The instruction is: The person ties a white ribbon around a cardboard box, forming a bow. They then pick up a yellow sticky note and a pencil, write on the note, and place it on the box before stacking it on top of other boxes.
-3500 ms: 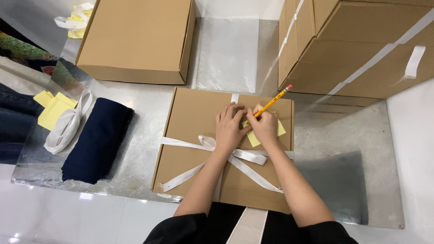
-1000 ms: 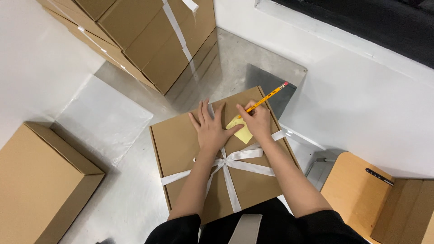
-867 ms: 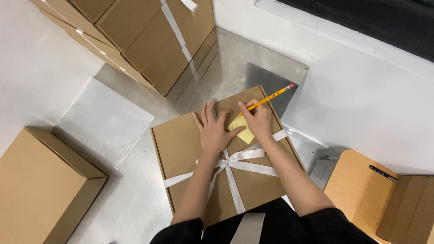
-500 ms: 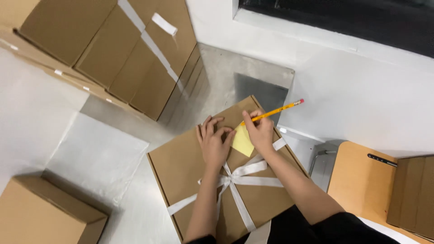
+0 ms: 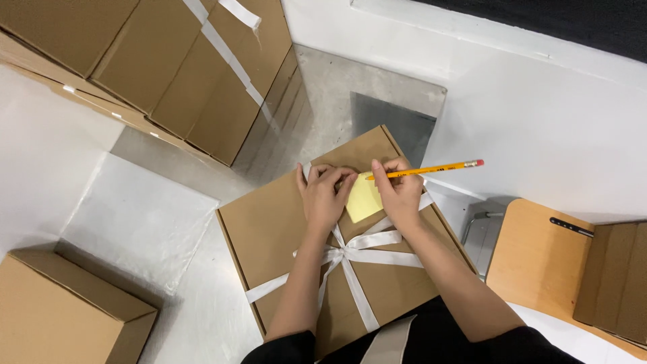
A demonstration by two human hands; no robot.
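A flat brown cardboard box (image 5: 269, 229) tied with a white ribbon (image 5: 367, 243) lies in front of me. A yellow sticky note (image 5: 362, 199) sits on its lid near the far corner. My left hand (image 5: 323, 195) presses flat on the lid, its fingertips at the note's left edge. My right hand (image 5: 399, 192) rests on the note's right side and grips a yellow pencil (image 5: 428, 169) with a pink eraser, which points out to the right.
Large taped cardboard boxes (image 5: 162, 67) are stacked at the upper left. Another brown box (image 5: 60, 317) stands at the lower left. A wooden chair seat (image 5: 539, 263) with a black pen (image 5: 570, 227) and a box (image 5: 617, 276) is at the right.
The view has swung round, from a side with dark folded cloth to this corner. Both hands have stayed on the note and box, with the pencil still held.
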